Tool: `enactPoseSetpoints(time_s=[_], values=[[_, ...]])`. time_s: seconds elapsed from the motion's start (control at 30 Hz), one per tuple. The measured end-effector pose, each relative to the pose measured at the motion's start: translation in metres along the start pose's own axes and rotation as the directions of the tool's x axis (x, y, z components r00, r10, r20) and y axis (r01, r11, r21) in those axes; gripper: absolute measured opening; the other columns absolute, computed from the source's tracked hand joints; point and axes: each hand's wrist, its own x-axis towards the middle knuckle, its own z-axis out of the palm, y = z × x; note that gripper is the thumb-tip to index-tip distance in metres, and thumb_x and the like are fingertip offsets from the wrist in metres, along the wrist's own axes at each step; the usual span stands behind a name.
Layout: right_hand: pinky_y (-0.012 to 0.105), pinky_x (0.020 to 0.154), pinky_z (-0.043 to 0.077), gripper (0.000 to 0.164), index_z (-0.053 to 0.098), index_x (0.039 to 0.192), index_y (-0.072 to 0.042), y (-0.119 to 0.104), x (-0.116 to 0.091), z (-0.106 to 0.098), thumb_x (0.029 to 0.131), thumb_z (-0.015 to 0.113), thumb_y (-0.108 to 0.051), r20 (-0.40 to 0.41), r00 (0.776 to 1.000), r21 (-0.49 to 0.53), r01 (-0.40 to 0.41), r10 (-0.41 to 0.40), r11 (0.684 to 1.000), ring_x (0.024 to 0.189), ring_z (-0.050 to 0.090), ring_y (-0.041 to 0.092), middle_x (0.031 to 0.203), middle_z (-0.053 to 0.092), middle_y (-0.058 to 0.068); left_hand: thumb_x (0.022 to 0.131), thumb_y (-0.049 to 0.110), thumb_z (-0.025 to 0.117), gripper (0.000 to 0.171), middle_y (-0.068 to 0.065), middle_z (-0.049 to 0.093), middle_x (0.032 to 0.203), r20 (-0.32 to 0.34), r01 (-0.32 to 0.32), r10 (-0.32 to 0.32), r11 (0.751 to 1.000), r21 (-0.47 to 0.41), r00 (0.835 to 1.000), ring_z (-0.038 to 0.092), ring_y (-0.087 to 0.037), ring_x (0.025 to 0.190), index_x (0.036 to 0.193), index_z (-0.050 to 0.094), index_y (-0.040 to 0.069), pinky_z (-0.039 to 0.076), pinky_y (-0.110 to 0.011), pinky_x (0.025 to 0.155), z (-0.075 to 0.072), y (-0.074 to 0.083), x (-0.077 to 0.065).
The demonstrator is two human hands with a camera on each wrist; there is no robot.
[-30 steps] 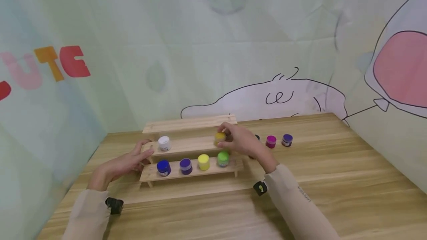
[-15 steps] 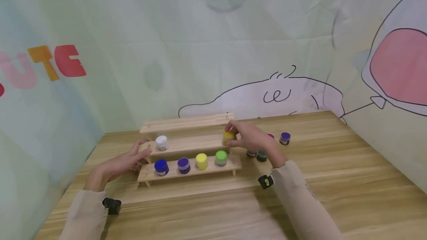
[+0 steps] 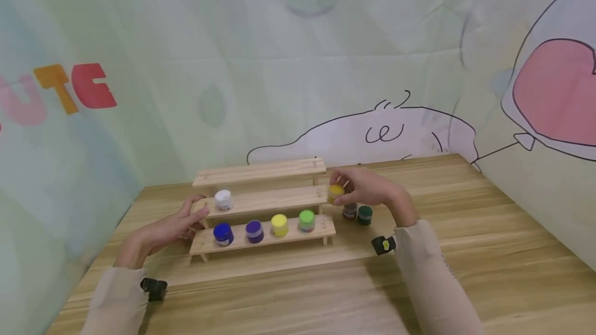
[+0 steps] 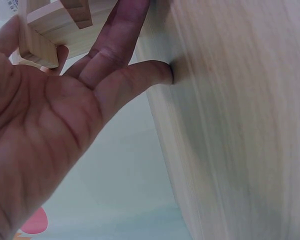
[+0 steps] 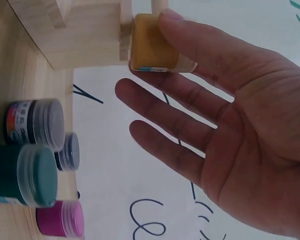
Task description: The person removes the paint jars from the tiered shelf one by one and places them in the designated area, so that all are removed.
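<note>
My right hand (image 3: 368, 187) pinches an ochre-yellow paint jar (image 5: 152, 45) between thumb and index finger, the other fingers extended. It holds the jar (image 3: 336, 194) just off the right end of the middle tier of a three-tier wooden display rack (image 3: 270, 201). My left hand (image 3: 174, 224) grips the left end of that tier, thumb on top; in the left wrist view one fingertip meets the tabletop. On the middle tier stands a white jar (image 3: 224, 200). Along the lowest tier are a blue jar (image 3: 223, 234), a purple jar (image 3: 254, 231), a yellow jar (image 3: 279, 225) and a green jar (image 3: 307, 221).
Below my right hand, a dark jar with a clear lid (image 3: 350, 211) and a dark green jar (image 3: 365, 215) stand on the wooden table (image 3: 288, 299). A magenta jar (image 5: 60, 219) and another dark jar (image 5: 68, 151) show in the right wrist view. A printed curtain (image 3: 223, 66) hangs behind.
My right hand has carried the ochre-yellow jar rightward, from over the middle tier to beyond its end. The left hand keeps its grip on the rack. The head view has shifted slightly.
</note>
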Motion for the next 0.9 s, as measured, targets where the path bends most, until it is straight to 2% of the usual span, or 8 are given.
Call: enactPoseSetpoints(time_s=[0.17, 0.37, 0.53, 0.63, 0.9], values=[[0.037, 0.083, 0.054, 0.034, 0.06, 0.111, -0.012, 0.012, -0.01, -0.008, 0.085, 0.081, -0.013, 0.048, 0.998, 0.01, -0.03, 0.03, 0.999, 0.099, 0.065, 0.021, 0.11, 0.066, 0.006, 0.109, 0.046, 0.035, 0.065, -0.024, 0.051, 0.129, 0.001, 0.005, -0.005, 1.0, -0.001, 1.0, 0.054, -0.034, 0.118, 0.15, -0.003, 0.014, 0.041, -0.056, 0.101, 0.0, 0.0, -0.001], [0.039, 0.085, 0.053, 0.033, 0.06, 0.113, -0.012, 0.029, -0.021, -0.015, 0.087, 0.08, -0.015, 0.097, 0.993, 0.029, -0.062, 0.059, 0.998, 0.106, 0.062, 0.025, 0.117, 0.064, 0.009, 0.109, 0.047, 0.035, 0.067, -0.024, 0.052, 0.128, 0.004, 0.01, -0.01, 1.0, 0.002, 1.0, 0.055, -0.034, 0.116, 0.152, -0.005, 0.014, 0.042, -0.056, 0.099, 0.0, 0.001, -0.002], [0.036, 0.076, 0.047, 0.032, 0.06, 0.11, -0.012, 0.043, -0.028, -0.018, 0.086, 0.08, -0.018, 0.171, 0.979, 0.063, -0.12, 0.107, 0.991, 0.088, 0.058, 0.021, 0.1, 0.063, 0.007, 0.109, 0.046, 0.034, 0.067, -0.025, 0.053, 0.127, 0.004, 0.016, -0.016, 1.0, 0.006, 1.0, 0.055, -0.034, 0.116, 0.152, -0.006, 0.013, 0.041, -0.056, 0.099, 0.0, 0.001, -0.002], [0.034, 0.073, 0.046, 0.033, 0.059, 0.111, -0.01, 0.051, -0.032, -0.019, 0.086, 0.079, -0.017, 0.205, 0.972, 0.113, -0.142, 0.117, 0.983, 0.084, 0.053, 0.021, 0.094, 0.059, 0.007, 0.109, 0.047, 0.033, 0.067, -0.025, 0.053, 0.126, 0.003, 0.023, -0.023, 1.0, 0.009, 1.0, 0.056, -0.034, 0.115, 0.152, -0.006, 0.014, 0.041, -0.057, 0.099, 0.0, 0.001, -0.003], [0.037, 0.083, 0.048, 0.035, 0.054, 0.111, -0.008, 0.064, -0.042, -0.022, 0.087, 0.078, -0.015, 0.199, 0.968, 0.167, -0.187, 0.153, 0.968, 0.101, 0.056, 0.026, 0.109, 0.06, 0.009, 0.108, 0.048, 0.034, 0.066, -0.027, 0.05, 0.129, 0.004, 0.029, -0.029, 1.0, 0.007, 1.0, 0.055, -0.036, 0.116, 0.151, -0.004, 0.014, 0.04, -0.059, 0.099, 0.0, 0.001, -0.001]])
